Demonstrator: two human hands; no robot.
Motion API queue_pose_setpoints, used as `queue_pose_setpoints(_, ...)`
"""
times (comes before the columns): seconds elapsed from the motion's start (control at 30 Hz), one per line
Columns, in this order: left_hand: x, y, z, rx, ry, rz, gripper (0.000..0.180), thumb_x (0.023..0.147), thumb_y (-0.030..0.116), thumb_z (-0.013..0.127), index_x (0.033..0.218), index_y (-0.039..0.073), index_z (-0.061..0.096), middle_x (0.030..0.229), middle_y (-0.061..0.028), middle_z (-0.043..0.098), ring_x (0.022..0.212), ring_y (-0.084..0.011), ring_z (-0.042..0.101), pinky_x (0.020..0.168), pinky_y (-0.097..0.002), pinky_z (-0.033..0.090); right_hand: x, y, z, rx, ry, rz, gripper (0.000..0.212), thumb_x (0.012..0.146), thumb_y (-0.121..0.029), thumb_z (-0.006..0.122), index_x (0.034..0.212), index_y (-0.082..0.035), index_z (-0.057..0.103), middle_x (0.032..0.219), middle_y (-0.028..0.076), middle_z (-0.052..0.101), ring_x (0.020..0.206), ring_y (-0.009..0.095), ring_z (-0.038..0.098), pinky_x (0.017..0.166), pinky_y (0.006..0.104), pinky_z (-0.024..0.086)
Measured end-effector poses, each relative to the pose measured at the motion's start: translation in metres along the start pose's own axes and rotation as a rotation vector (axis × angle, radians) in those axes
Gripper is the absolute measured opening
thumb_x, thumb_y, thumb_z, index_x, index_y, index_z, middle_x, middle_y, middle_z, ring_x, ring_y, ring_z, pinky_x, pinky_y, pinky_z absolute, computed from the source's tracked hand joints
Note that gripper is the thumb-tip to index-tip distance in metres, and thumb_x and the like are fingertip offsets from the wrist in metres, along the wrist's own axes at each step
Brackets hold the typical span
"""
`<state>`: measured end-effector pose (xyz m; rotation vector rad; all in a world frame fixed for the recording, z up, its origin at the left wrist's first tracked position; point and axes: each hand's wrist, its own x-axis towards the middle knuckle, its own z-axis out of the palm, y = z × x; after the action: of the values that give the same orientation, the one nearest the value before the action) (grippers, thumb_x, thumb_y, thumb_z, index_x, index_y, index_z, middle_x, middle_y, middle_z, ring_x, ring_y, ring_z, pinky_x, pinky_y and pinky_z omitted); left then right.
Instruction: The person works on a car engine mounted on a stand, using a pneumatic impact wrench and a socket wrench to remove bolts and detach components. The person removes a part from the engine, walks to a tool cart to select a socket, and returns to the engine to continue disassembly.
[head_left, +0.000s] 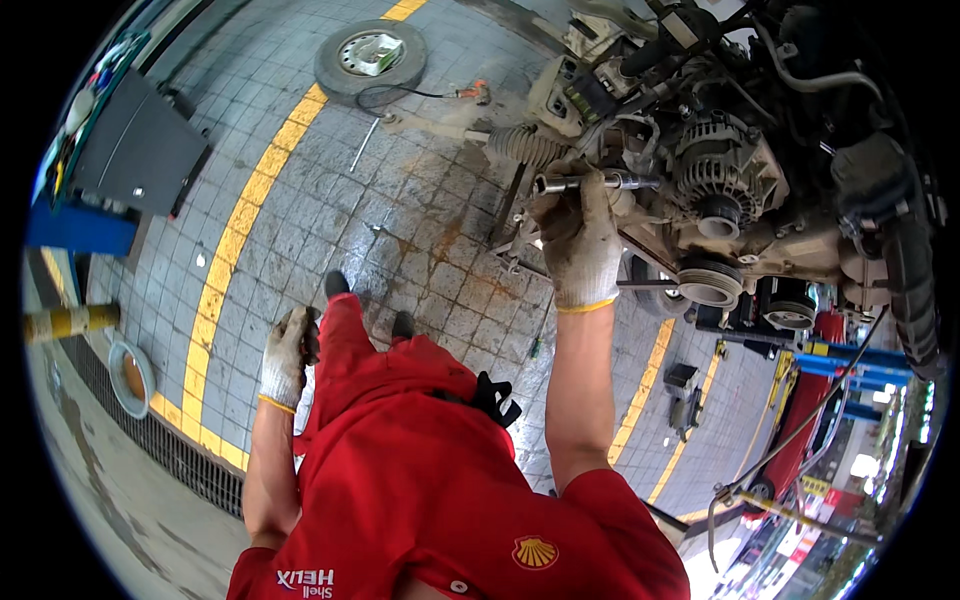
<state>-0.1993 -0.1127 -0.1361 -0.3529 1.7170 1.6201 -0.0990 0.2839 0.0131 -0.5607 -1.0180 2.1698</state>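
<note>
My right hand [580, 243], in a dirty white work glove, is raised with its fingers wrapped round a shiny metal socket wrench [622, 180]. The tool lies level across the fingers, its right end close to the alternator [715, 170] on a greasy engine. Whether that end touches the engine is unclear. Below the alternator sits a ribbed belt pulley [710, 284]. Low at my left side, by my red trouser leg, hangs my gloved left hand [285, 355]. Its blackened fingers are curled, and anything inside them is hidden.
A wheel [371, 60] lies on the tiled floor, with an orange-ended cable tool [474, 92] and a thin metal rod [364, 145] nearby. A grey tool cabinet [135, 145] stands to the left. Further down are a bucket [132, 378] and a yellow post [70, 322].
</note>
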Motion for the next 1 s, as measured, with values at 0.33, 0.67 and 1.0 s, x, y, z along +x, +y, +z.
queue_pose_setpoints(0.33,0.169,0.151,0.0,0.226,-0.204,-0.058,0.029,0.109,0.035,0.059,0.114,0.009,0.069,0.081,0.004,0.059,0.063,-0.0071,0.053,0.053,-0.025,0.042,0.062,0.022,0.028,0.125,0.169,-0.318,0.03,0.107,-0.03,0.065,0.13,-0.012,0.067,0.12,0.004,0.073,0.094,0.017,0.069,0.091,0.037,0.055)
queue_pose_setpoints(0.67,0.196,0.272,0.157,0.349,-1.007,0.206,0.057,0.103,-0.006,0.054,0.157,0.004,0.041,0.133,-0.013,0.058,0.116,-0.0208,0.064,0.107,-0.0377,0.056,0.014,0.064,0.049,0.068,0.505,-0.333,0.024,0.107,-0.02,0.064,0.125,-0.003,0.064,0.111,0.014,0.074,0.087,0.02,0.075,0.08,0.0337,0.065)
queue_pose_setpoints(1.0,0.075,0.271,0.389,0.881,-1.319,1.177,0.047,0.105,0.04,0.061,0.141,0.011,0.058,0.128,-0.0187,0.068,0.102,-0.0381,0.074,0.091,-0.0481,0.06,-0.054,0.084,-0.003,0.106,0.745,-0.36,0.034,0.107,-0.024,0.066,0.13,0.0,0.059,0.112,0.016,0.074,0.089,0.022,0.074,0.08,0.0343,0.061)
